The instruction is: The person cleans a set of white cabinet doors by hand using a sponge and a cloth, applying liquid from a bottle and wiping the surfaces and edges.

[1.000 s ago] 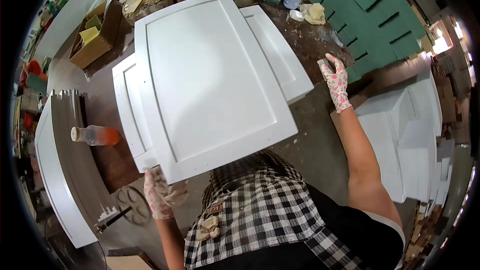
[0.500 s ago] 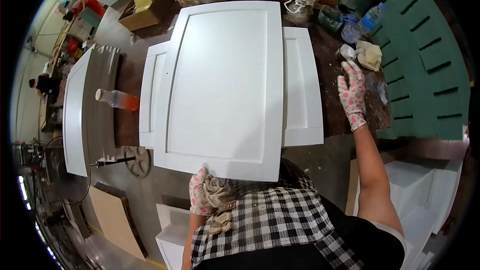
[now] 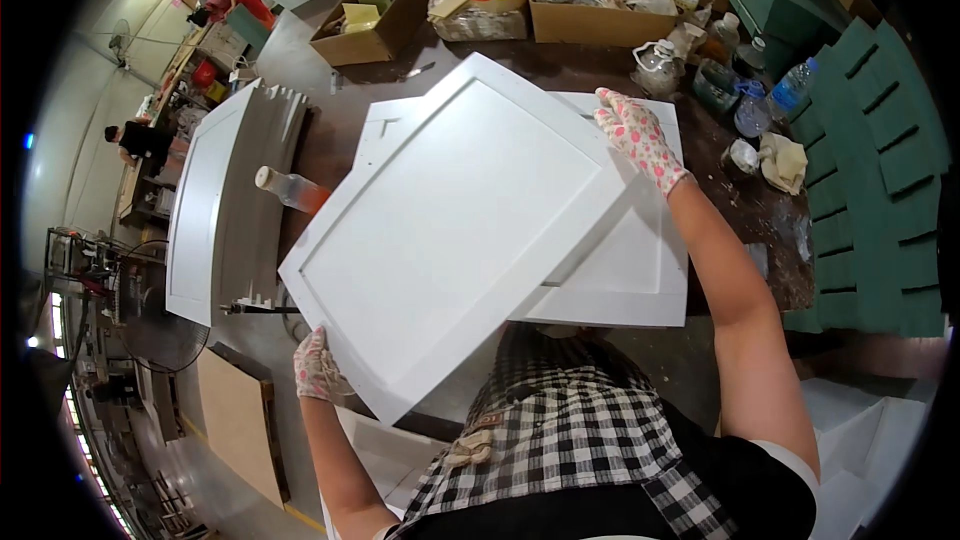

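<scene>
A white framed cabinet door [image 3: 450,230] lies slanted across another white cabinet door [image 3: 640,265] on the dark workbench. My left hand [image 3: 315,365], in a flowered glove, is at the upper door's lower left edge, its fingers closed. Beside its palm a bit of crumpled rag [image 3: 342,382] shows, mostly hidden by the door. My right hand [image 3: 642,143], gloved alike, rests against the right corner of the upper door. Its fingers stretch out flat past the edge, over the lower door.
A bottle of orange liquid [image 3: 290,190] lies left of the doors, by a stack of panels [image 3: 215,210]. Cardboard boxes [image 3: 600,28] line the bench's back. Several bottles [image 3: 752,112] and a folded cloth [image 3: 783,162] sit at right, beside a green slotted covering [image 3: 875,190].
The upper door has turned clockwise and its near end has swung left. My left hand has moved left with it; my right hand has come from the bare bench to the door's corner.
</scene>
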The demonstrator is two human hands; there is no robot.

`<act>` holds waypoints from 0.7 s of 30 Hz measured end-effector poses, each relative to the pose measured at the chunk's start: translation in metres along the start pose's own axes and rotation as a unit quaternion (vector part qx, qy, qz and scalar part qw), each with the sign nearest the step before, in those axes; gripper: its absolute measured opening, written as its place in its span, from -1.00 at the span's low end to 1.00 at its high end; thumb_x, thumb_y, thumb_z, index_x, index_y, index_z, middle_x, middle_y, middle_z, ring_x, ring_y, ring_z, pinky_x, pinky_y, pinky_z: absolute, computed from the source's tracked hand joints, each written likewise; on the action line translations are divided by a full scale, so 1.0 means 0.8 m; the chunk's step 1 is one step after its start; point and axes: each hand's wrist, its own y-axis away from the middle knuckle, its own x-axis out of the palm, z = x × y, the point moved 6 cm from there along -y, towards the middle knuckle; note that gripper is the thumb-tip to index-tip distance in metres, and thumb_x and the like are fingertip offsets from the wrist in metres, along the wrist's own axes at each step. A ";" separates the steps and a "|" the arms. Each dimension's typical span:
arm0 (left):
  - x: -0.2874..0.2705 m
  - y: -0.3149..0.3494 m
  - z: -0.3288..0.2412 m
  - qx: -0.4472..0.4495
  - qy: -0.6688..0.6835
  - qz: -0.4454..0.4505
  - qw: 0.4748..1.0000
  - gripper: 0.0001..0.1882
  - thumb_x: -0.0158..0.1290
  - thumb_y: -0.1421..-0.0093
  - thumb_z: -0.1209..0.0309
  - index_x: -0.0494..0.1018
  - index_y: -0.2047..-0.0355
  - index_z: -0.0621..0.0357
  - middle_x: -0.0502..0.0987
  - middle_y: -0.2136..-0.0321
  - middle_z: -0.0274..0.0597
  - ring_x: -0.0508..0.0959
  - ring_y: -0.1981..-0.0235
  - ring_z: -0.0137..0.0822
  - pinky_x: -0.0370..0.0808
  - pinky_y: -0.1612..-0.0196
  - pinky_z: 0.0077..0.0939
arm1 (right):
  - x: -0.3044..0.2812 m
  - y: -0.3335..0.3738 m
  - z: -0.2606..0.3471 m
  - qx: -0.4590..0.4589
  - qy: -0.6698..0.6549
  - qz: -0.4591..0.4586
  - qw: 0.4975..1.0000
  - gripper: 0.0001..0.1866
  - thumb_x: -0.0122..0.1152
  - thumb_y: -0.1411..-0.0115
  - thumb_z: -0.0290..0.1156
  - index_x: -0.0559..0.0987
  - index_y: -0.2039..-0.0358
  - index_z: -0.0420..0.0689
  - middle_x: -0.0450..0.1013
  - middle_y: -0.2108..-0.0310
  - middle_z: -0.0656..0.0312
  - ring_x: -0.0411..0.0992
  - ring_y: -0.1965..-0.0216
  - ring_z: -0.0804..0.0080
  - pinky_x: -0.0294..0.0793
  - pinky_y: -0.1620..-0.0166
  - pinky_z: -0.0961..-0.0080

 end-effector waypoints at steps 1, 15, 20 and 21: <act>-0.004 -0.014 -0.004 0.029 -0.043 0.033 0.998 -0.75 0.11 -0.24 0.33 0.47 0.21 0.27 0.56 0.36 -0.21 0.55 0.45 -0.36 0.56 0.39 -0.42 | 0.014 -0.009 0.004 0.033 -0.011 0.035 0.999 -0.56 0.07 -0.25 -0.19 0.46 -0.07 -0.15 0.46 0.02 -0.01 0.39 -0.05 0.06 0.34 -0.14 0.26; 0.018 0.054 -0.107 0.236 -0.108 0.072 0.963 -0.83 0.09 -0.25 0.31 0.46 0.29 0.15 0.40 0.58 -0.53 0.28 0.62 -0.68 0.22 0.58 -0.72 | 0.024 -0.001 -0.011 0.221 -0.150 0.169 0.949 -0.44 0.04 -0.25 -0.03 0.41 -0.11 -0.18 0.45 0.10 -0.01 0.40 -0.01 0.21 0.33 -0.12 0.40; 0.009 0.120 -0.202 0.330 -0.176 0.052 0.926 -0.87 0.08 -0.22 0.37 0.45 0.29 0.15 0.40 0.58 -0.51 0.32 0.63 -0.64 0.25 0.58 -0.72 | -0.102 0.051 0.051 0.103 -0.226 -0.023 0.969 -0.46 -0.07 -0.36 -0.10 0.37 -0.16 -0.28 0.37 -0.08 0.08 0.30 -0.12 0.34 0.19 -0.24 0.47; 0.018 0.134 -0.211 0.282 -0.176 0.062 0.941 -0.88 0.09 -0.20 0.40 0.45 0.29 0.15 0.42 0.58 -0.49 0.34 0.63 -0.62 0.28 0.60 -0.71 | -0.126 0.067 0.003 0.054 -0.192 -0.086 0.976 -0.48 -0.11 -0.38 -0.12 0.38 -0.15 -0.27 0.36 -0.09 0.13 0.31 -0.11 0.39 0.21 -0.24 0.51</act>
